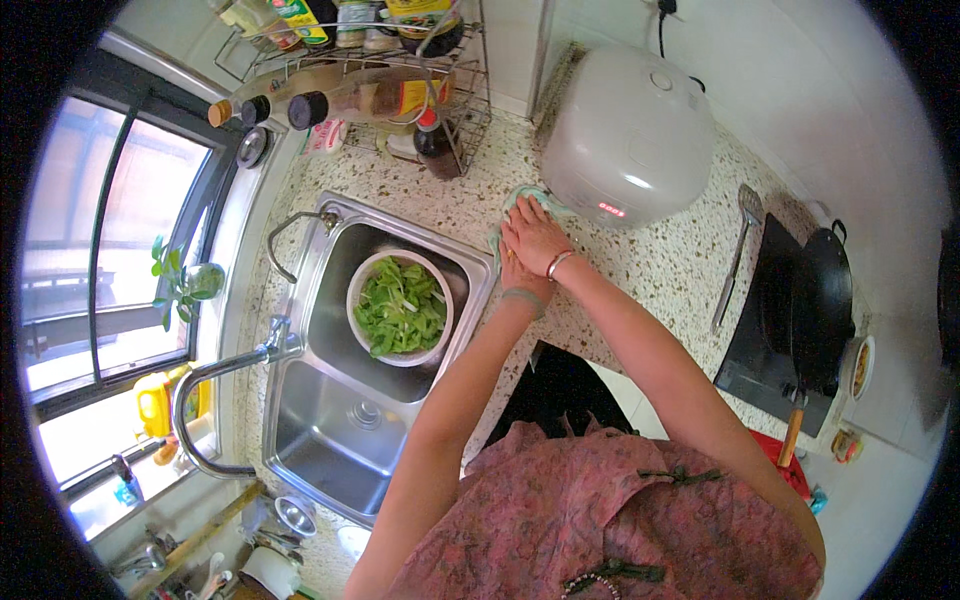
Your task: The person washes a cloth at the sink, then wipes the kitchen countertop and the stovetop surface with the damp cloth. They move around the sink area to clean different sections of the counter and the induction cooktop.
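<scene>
Both hands press on a pale green cloth [531,193] that lies on the speckled countertop [600,277], between the sink and a grey rice cooker [630,142]. My right hand [538,236] rests partly over my left hand [520,270], its fingers spread on the cloth; a metal bangle circles that wrist. Most of the left hand's fingers are hidden beneath the right, and a greenish band is on the left wrist. Some of the cloth shows beyond the fingertips and beside the left hand. The rice cooker stands just past the fingers, with a lit red display.
A double steel sink [330,442] holds a white bowl [356,330] of leafy greens [401,307]. Bottles stand and lie on a wire rack [480,82] behind. At right are a metal spatula [733,259] and a black wok [821,307] on a dark cooktop [772,397].
</scene>
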Available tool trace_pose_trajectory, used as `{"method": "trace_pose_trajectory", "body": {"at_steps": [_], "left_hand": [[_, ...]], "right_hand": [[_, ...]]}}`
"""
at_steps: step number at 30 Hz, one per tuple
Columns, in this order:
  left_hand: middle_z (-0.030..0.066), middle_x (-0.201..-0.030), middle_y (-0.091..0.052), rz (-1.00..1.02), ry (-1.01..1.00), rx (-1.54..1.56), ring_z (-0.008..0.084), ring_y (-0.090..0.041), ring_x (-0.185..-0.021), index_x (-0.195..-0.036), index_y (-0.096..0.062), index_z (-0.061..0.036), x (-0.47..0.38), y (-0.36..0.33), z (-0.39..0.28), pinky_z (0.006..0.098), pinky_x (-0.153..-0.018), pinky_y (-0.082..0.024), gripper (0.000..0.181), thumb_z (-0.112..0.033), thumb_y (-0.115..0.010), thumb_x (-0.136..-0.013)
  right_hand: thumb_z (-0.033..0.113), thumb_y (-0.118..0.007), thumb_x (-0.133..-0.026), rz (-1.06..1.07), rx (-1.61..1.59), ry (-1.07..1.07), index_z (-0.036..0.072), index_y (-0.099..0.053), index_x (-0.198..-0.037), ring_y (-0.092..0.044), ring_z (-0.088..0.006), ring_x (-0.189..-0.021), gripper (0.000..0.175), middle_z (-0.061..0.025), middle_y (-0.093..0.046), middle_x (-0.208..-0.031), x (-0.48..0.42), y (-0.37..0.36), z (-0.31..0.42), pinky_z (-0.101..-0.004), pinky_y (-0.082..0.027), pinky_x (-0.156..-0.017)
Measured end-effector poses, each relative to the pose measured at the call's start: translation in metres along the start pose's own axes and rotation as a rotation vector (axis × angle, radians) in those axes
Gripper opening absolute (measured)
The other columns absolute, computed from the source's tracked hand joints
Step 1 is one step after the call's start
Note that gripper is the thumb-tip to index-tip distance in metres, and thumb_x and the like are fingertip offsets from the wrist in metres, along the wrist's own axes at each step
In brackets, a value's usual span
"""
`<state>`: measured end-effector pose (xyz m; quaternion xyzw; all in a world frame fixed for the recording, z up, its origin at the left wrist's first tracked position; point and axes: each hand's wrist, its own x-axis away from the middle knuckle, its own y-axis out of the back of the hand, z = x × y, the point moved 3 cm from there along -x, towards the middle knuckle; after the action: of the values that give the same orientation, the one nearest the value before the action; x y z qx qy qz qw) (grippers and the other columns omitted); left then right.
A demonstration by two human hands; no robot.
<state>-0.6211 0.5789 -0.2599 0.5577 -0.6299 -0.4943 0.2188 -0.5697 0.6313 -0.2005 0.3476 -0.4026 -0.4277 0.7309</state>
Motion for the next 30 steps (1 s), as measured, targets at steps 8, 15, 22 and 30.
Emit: {"method": "trace_pose_trajectory", "body": {"at_steps": [8, 15, 22, 30], "left_hand": [[0.0161, -0.155, -0.007, 0.678, 0.124, -0.319, 0.0410, 0.001, -0.141, -0.150, -0.013, -0.0159, -0.087, 0.040, 0.012, 0.0545, -0.113, -0.001, 0.080, -0.057, -0.041, -0.088], [0.0143, -0.155, -0.010, 0.594, 0.178, -0.320, 0.0404, 0.000, -0.141, -0.150, -0.012, -0.0163, -0.118, 0.024, 0.046, 0.0551, -0.113, 0.000, 0.082, -0.057, -0.042, -0.086], [0.0147, -0.155, -0.011, 0.645, 0.172, -0.281, 0.0404, -0.002, -0.141, -0.149, -0.015, -0.0157, -0.124, 0.031, 0.045, 0.0564, -0.112, -0.002, 0.085, -0.059, -0.044, -0.083], [0.0139, -0.156, -0.001, 0.709, 0.120, -0.280, 0.0426, 0.005, -0.141, -0.150, -0.011, -0.0127, -0.064, 0.069, 0.013, 0.0587, -0.110, -0.007, 0.090, -0.061, -0.047, -0.083]], "right_hand": [[0.035, -0.029, -0.098, -0.033, 0.025, -0.085, 0.000, -0.033, -0.138, -0.014, -0.0350, -0.141, 0.054, -0.0172, -0.019, -0.152, -0.078, 0.018, -0.011, -0.0469, -0.020, -0.113], [0.036, -0.033, -0.096, 0.013, 0.223, 0.004, 0.001, -0.037, -0.137, -0.016, -0.0318, -0.141, 0.054, -0.0154, -0.021, -0.152, -0.112, 0.043, 0.005, -0.0456, -0.023, -0.112], [0.032, -0.031, -0.097, -0.048, 0.180, -0.042, 0.005, -0.030, -0.143, -0.013, -0.0299, -0.142, 0.054, -0.0115, -0.016, -0.154, -0.124, 0.035, -0.008, -0.0454, -0.019, -0.113], [0.034, -0.029, -0.098, -0.007, 0.030, -0.024, 0.004, -0.029, -0.142, -0.013, -0.0296, -0.142, 0.053, -0.0118, -0.016, -0.154, -0.040, 0.018, -0.006, -0.0440, -0.017, -0.114]]}}
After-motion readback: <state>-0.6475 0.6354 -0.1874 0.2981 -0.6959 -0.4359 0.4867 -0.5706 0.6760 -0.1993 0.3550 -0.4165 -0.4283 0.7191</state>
